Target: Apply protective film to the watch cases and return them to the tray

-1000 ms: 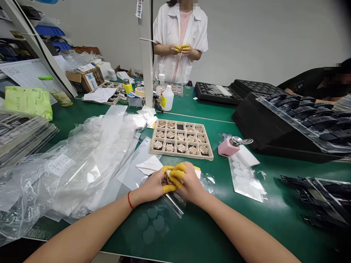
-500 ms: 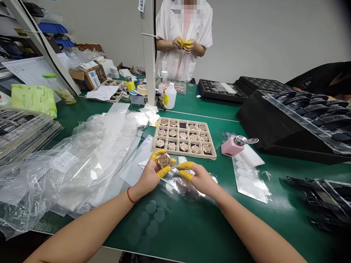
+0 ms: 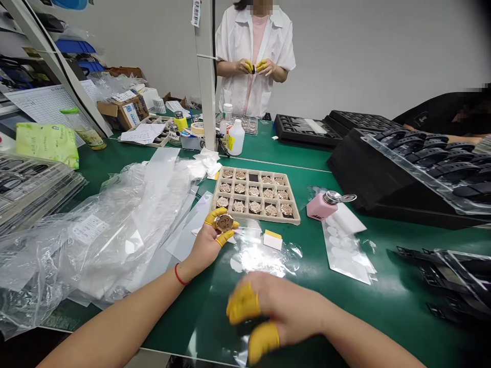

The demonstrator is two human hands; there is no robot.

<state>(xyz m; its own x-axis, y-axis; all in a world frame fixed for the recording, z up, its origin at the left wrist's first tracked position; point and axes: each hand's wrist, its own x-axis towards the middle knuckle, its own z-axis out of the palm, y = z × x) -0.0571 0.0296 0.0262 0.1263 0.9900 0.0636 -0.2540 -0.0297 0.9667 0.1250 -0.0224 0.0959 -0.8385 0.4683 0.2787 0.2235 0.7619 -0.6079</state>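
My left hand [image 3: 205,240], with yellow finger cots on it, grips a rose-gold watch case [image 3: 224,223] by its edge. The dark case back with printed marks faces up. Just beyond lies a beige compartment tray [image 3: 294,221] with similar watch cases in most of its cells. My right hand [image 3: 268,317], also in yellow finger cots, is low near the front of the table and smeared by motion. A gap shows between its thumb and fingers, and I cannot make out whether it holds anything. Clear film [image 3: 255,253] and a small white-and-yellow block [image 3: 272,239] lie between the hands and the tray.
Plastic bags [image 3: 111,230] cover the left side. A pink pump bottle [image 3: 321,206] stands beside a sheet of round stickers [image 3: 343,253]. Black straps [image 3: 425,271] and a black foam tray [image 3: 383,189] are at right. Across the table stands a person [image 3: 255,61] behind a white post [image 3: 206,76].
My right hand has left the watch case and come down toward the front edge. My left hand keeps the case, shifted slightly left in view. The white-and-yellow block is now uncovered.
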